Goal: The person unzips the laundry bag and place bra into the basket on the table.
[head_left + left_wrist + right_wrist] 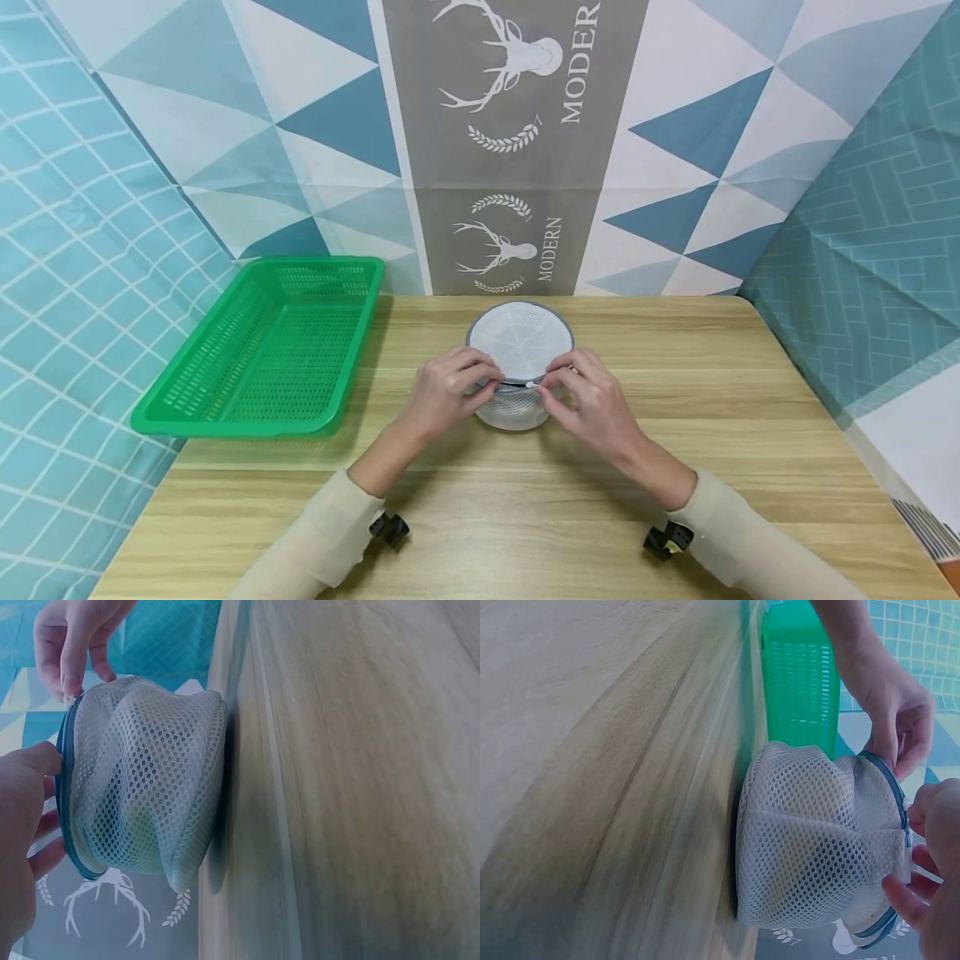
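Note:
A white mesh laundry bag (519, 337), round with a grey-blue zipper edge, stands on the table in front of me. At the near left of its rim, my left hand (444, 390) pinches the edge between thumb and fingers. My right hand (597, 410) pinches the small white zipper pull (531, 384) at the near right. A narrow dark gap shows along the zipper between the two hands. Through the mesh side (150, 765), the left wrist view gives a faint yellow-green tint low down; what causes it cannot be made out.
A green plastic basket (347, 367) with slotted walls sits at the table's left, with nothing seen inside. Patterned cloth (510, 158) hangs behind the wooden table (510, 508). Blue tiled-pattern cloths (67, 250) flank both sides.

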### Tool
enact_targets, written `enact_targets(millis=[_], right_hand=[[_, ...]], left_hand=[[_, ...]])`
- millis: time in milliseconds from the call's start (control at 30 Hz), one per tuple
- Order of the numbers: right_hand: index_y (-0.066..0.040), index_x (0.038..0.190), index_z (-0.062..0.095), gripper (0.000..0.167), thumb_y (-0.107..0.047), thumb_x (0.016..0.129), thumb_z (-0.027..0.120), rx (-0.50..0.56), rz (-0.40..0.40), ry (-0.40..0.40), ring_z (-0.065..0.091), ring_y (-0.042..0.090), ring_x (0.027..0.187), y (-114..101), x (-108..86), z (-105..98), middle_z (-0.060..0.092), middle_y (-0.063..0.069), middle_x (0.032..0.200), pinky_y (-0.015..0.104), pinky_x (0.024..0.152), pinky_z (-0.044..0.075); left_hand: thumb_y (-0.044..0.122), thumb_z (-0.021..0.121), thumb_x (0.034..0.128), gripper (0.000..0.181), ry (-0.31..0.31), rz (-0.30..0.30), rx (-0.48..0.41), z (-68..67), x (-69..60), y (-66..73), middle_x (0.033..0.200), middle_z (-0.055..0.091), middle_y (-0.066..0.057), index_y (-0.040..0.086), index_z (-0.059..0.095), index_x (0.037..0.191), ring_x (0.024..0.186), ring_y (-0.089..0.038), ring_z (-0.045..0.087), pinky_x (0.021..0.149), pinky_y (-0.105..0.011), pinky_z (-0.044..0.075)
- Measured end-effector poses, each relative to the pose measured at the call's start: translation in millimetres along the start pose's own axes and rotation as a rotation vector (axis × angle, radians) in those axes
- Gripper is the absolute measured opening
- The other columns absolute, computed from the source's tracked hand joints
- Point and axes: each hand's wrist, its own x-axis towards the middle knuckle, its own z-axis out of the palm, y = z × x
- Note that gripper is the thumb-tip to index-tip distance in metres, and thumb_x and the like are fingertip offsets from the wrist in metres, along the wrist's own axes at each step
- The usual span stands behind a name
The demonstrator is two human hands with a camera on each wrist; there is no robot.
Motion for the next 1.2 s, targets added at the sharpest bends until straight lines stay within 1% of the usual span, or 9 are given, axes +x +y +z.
enact_targets(millis=[167, 233, 400, 500, 633, 800, 933, 1067, 1200], right_hand=[[-0.005, 0.088, 0.079, 0.016, 0.001, 0.081, 0.092, -0.003, 0.001, 0.005, 0.071, 0.027, 0.100, -0.6, 0.0, 0.2, 0.075, 0.010, 0.102, 0.043, 0.082, 0.066], [-0.006, 0.089, 0.079, 0.016, 0.001, 0.081, 0.092, -0.002, -0.001, 0.003, 0.071, 0.026, 0.100, -1.5, 0.4, 0.5, 0.075, 0.009, 0.103, 0.042, 0.082, 0.065], [-0.006, 0.089, 0.080, 0.016, 0.001, 0.082, 0.092, -0.001, -0.004, -0.005, 0.070, 0.025, 0.099, -3.9, 1.4, 1.4, 0.074, 0.009, 0.104, 0.039, 0.080, 0.063], [-0.006, 0.090, 0.079, 0.017, 0.001, 0.082, 0.092, 0.001, -0.003, -0.007, 0.070, 0.025, 0.099, -4.0, 1.4, 1.8, 0.074, 0.008, 0.104, 0.039, 0.080, 0.063], [-0.006, 0.090, 0.079, 0.016, 0.002, 0.082, 0.092, 0.002, -0.003, -0.006, 0.070, 0.025, 0.099, -2.0, 0.4, 1.0, 0.075, 0.009, 0.104, 0.040, 0.081, 0.064], [-0.004, 0.090, 0.080, 0.016, 0.002, 0.081, 0.092, -0.003, -0.006, 0.005, 0.070, 0.026, 0.098, 0.7, -1.0, -1.0, 0.076, 0.010, 0.104, 0.041, 0.079, 0.065], [-0.004, 0.090, 0.081, 0.015, 0.002, 0.081, 0.091, -0.005, -0.004, 0.006, 0.070, 0.026, 0.098, 1.2, -1.3, -1.3, 0.076, 0.010, 0.104, 0.042, 0.079, 0.065], [-0.005, 0.090, 0.080, 0.014, 0.001, 0.082, 0.090, -0.004, 0.007, 0.004, 0.069, 0.026, 0.098, 1.7, -1.4, -1.2, 0.076, 0.010, 0.103, 0.042, 0.078, 0.065], [-0.005, 0.090, 0.079, 0.012, -0.001, 0.083, 0.087, 0.002, 0.023, 0.010, 0.070, 0.026, 0.098, 2.4, -1.6, -1.6, 0.076, 0.010, 0.102, 0.044, 0.079, 0.065]], left_hand=[[0.005, 0.093, 0.0843, 0.014, -0.004, -0.009, 0.002, -0.4, -0.6, 0.1, 0.097, 0.084, 0.004, 0.015, 0.086, 0.092, 0.093, -0.016, 0.080, 0.080, -0.031, 0.069], [0.004, 0.095, 0.0820, 0.018, 0.000, -0.005, 0.007, 0.8, -0.3, 0.4, 0.097, 0.084, 0.004, 0.015, 0.086, 0.092, 0.093, -0.016, 0.080, 0.080, -0.031, 0.069], [0.007, 0.099, 0.0801, 0.020, -0.001, 0.020, 0.020, 4.7, 1.0, 1.7, 0.098, 0.084, 0.004, 0.017, 0.087, 0.094, 0.093, -0.014, 0.080, 0.080, -0.029, 0.069], [0.008, 0.099, 0.0810, 0.019, -0.006, 0.018, 0.018, 5.7, 0.5, 1.9, 0.098, 0.084, 0.005, 0.017, 0.088, 0.093, 0.094, -0.014, 0.080, 0.079, -0.029, 0.069], [0.007, 0.096, 0.0836, 0.016, -0.013, 0.002, 0.018, 3.6, 0.7, 3.2, 0.099, 0.083, 0.005, 0.017, 0.087, 0.093, 0.095, -0.014, 0.080, 0.078, -0.030, 0.068], [0.009, 0.098, 0.0819, 0.016, 0.004, -0.001, 0.035, 2.6, 0.3, 4.2, 0.098, 0.082, 0.005, 0.017, 0.086, 0.090, 0.094, -0.015, 0.079, 0.075, -0.029, 0.068], [0.009, 0.098, 0.0819, 0.016, -0.002, 0.000, 0.042, 3.1, -0.1, 3.8, 0.098, 0.082, 0.005, 0.017, 0.086, 0.090, 0.095, -0.014, 0.079, 0.076, -0.028, 0.068], [0.009, 0.098, 0.0812, 0.017, 0.003, 0.004, 0.035, 3.3, 0.2, 3.4, 0.097, 0.082, 0.005, 0.017, 0.086, 0.090, 0.094, -0.015, 0.079, 0.076, -0.029, 0.068], [0.011, 0.097, 0.0818, 0.016, 0.015, -0.006, 0.026, 3.5, 0.0, 3.1, 0.097, 0.083, 0.005, 0.018, 0.086, 0.091, 0.093, -0.015, 0.080, 0.076, -0.029, 0.068]])
